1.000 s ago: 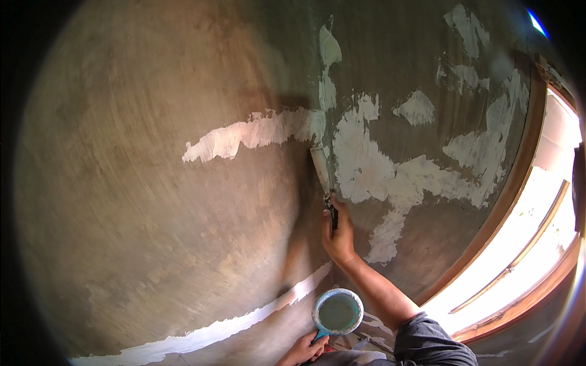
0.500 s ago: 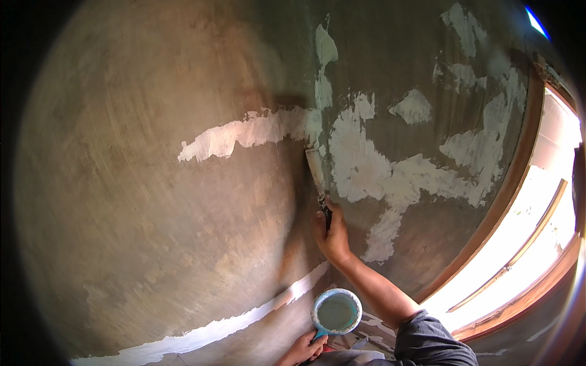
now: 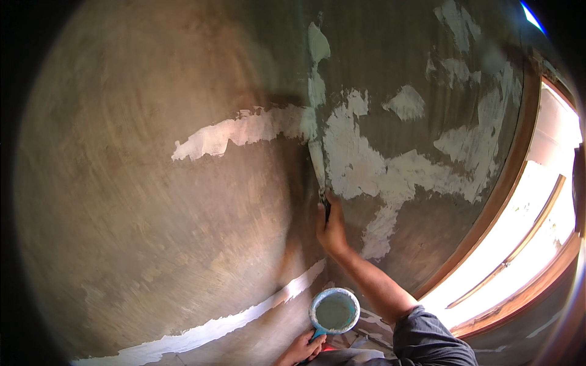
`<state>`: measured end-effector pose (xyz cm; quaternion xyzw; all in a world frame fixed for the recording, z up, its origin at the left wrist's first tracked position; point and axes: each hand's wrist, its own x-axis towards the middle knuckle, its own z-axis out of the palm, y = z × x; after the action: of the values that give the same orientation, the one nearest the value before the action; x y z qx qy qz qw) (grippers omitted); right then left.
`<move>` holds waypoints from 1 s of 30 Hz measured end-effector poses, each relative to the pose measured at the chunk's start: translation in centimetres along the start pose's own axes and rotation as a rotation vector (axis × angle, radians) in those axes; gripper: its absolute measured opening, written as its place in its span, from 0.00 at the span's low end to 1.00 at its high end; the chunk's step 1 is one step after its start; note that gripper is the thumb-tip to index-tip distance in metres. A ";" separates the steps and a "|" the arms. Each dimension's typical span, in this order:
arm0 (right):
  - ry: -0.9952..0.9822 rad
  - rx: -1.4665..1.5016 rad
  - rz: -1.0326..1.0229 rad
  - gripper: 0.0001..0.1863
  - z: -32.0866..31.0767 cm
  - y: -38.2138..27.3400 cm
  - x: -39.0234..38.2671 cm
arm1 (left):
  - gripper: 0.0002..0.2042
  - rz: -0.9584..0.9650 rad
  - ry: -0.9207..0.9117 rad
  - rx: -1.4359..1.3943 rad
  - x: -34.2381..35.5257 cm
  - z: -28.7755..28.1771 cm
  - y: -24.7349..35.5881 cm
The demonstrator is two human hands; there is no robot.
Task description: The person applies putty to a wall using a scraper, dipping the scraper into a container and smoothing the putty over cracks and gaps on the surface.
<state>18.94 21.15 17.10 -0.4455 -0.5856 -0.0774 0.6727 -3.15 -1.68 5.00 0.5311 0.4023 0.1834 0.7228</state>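
My right hand (image 3: 332,230) is closed round the dark handle of a putty knife (image 3: 317,162). The knife's pale-coated blade points up and lies along the inside corner where two walls meet, between white filler patches (image 3: 353,155). Low in the middle, my left hand (image 3: 303,349) grips the blue handle of a round dipper (image 3: 334,311). Its rim is smeared with white, and greyish stuff shows inside. A band of white filler (image 3: 241,132) runs from the corner onto the left wall.
On the right is a bright window opening with a wooden frame (image 3: 473,256). Bare grey-brown plaster (image 3: 134,213) covers the left wall, with a white strip (image 3: 213,329) along its lower part. More filler patches (image 3: 406,104) dot the right wall.
The putty knife has turned slightly, its blade now more edge-on in the corner. My right hand has risen a little. The view has shifted slightly; the dipper stays in my left hand.
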 end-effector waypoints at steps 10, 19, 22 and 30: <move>-0.041 0.010 0.052 0.20 0.1 1.1 -2.2 | 0.13 0.031 0.002 0.034 0.7 -0.2 -1.6; -0.064 -0.078 -0.005 0.21 0.2 1.0 1.0 | 0.12 0.062 -0.018 0.050 1.3 -0.2 -2.0; -0.078 0.025 0.062 0.21 -0.2 1.9 -2.1 | 0.13 0.022 -0.021 0.038 1.0 -0.5 -2.1; -0.015 -0.033 -0.032 0.20 -1.5 -1.3 5.5 | 0.15 -0.009 -0.086 0.066 2.8 -1.9 -4.4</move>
<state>20.81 21.64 22.59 -0.4476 -0.5965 -0.0945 0.6594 -3.61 -0.19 -0.35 0.5600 0.3791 0.1439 0.7225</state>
